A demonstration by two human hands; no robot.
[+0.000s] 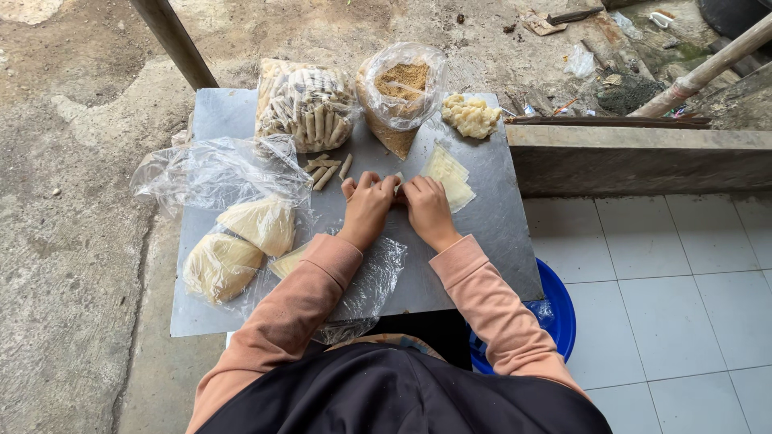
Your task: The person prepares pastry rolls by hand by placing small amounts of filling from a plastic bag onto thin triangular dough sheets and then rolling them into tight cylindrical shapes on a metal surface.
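Outdoors, grey metal table (498, 233) on concrete

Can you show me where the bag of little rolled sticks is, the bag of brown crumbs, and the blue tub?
Clear plastic bag of pale rolled sticks (308, 104): head view, middle of the bag.
Clear plastic bag of brown crumbs (400, 90): head view, on the crumbs.
Round blue plastic tub (560, 313): head view, its rim.

The table (498, 233) is dull grey metal. Both sleeves (482, 297) are salmon pink above a black lap. The wrappers (449, 177) are pale yellow, the crumbs (402, 79) golden brown, the rolls (310, 104) beige. The tub (559, 309) is bright blue, the floor tiles (683, 297) white.
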